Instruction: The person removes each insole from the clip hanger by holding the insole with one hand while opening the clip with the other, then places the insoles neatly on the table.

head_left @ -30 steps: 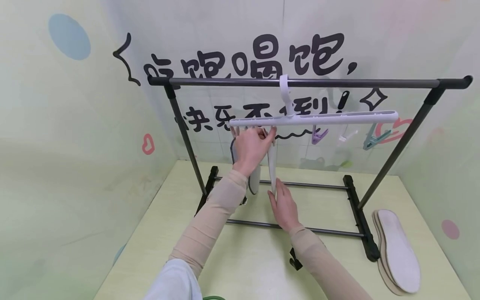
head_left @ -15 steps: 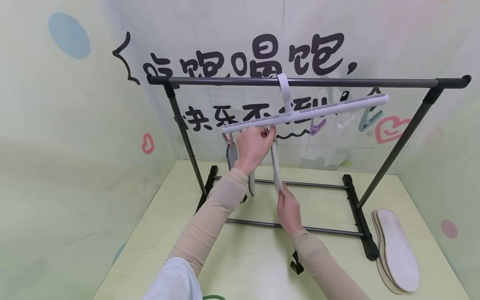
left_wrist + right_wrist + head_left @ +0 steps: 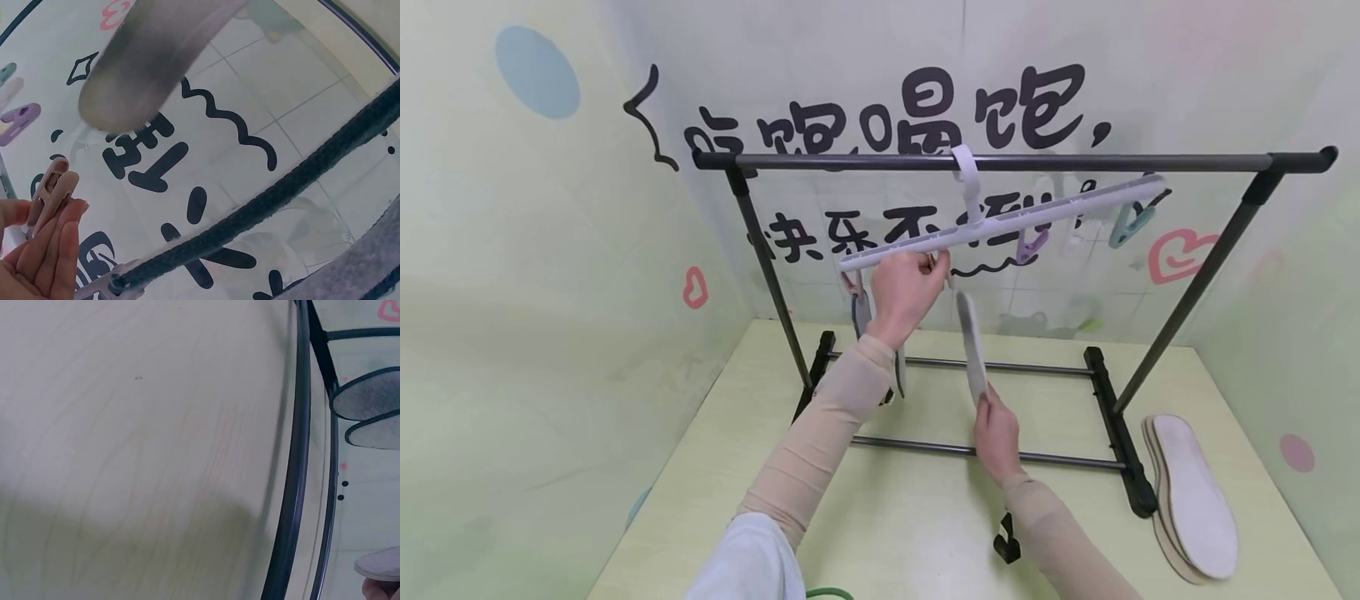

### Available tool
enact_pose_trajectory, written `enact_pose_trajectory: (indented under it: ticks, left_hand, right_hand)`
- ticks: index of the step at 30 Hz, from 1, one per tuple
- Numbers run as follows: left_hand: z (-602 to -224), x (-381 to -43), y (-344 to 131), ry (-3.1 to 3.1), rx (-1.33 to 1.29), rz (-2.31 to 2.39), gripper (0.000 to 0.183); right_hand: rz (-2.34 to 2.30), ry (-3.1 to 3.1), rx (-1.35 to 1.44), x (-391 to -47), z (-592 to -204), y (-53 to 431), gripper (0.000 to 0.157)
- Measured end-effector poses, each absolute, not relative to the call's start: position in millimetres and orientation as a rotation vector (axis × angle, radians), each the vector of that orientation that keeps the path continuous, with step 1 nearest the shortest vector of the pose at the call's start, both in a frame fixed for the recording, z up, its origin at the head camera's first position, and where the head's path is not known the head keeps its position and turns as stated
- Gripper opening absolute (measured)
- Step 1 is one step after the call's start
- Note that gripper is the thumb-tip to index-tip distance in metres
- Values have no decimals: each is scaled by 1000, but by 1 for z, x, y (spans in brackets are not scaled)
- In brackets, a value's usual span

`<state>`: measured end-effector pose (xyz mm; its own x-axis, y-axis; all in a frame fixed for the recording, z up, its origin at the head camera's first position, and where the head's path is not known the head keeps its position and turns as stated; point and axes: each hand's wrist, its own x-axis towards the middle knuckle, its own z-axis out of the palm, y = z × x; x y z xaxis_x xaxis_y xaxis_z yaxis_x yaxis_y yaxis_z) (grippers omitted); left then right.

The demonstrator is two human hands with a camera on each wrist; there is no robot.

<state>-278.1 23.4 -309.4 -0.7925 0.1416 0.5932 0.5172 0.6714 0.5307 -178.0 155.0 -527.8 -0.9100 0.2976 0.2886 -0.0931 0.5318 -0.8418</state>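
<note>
A lilac hanger (image 3: 910,248) hangs by its hook from the dark rail, its left end lower than its right. Just under its left half, my left hand (image 3: 901,296) pinches a pink clothespin (image 3: 55,194). My right hand (image 3: 997,435) grips the lower end of a pale insole (image 3: 972,346), held nearly upright to the right of my left hand. The insole's top is apart from the clothespin. Left of my left hand, a dark-edged insole (image 3: 861,315) hangs from another pink clothespin (image 3: 853,283). A second hanging insole (image 3: 901,372) is partly hidden behind my left wrist.
The black rack (image 3: 1195,287) stands on a pale table (image 3: 910,525), with bars low across its base. Several insoles (image 3: 1197,500) lie stacked right of its foot. A purple clothespin (image 3: 1032,245) and a teal one (image 3: 1131,225) hang from the hanger's right half.
My right hand has moved right and down with the insole, whose top has come away from the clothespin. The hanger has tilted, left end down. My left hand has hardly moved.
</note>
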Motion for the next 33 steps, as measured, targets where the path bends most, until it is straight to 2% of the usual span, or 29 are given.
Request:
enact_pose_trajectory:
  ticks: [10,23,33]
  left_hand:
    - [-311,-280,17,-2437,-431,-867,45]
    - [-315,-277,13,-2497,-445,-966,51]
    - [-316,-263,6,-2526,-419,-1015,52]
  right_hand:
    - [1323,-2334,-273,-168,-531,171,29]
    - [1424,-2388,-359,-145,-525,188,39]
    - [1329,-2373,-400,-136,-519,201,35]
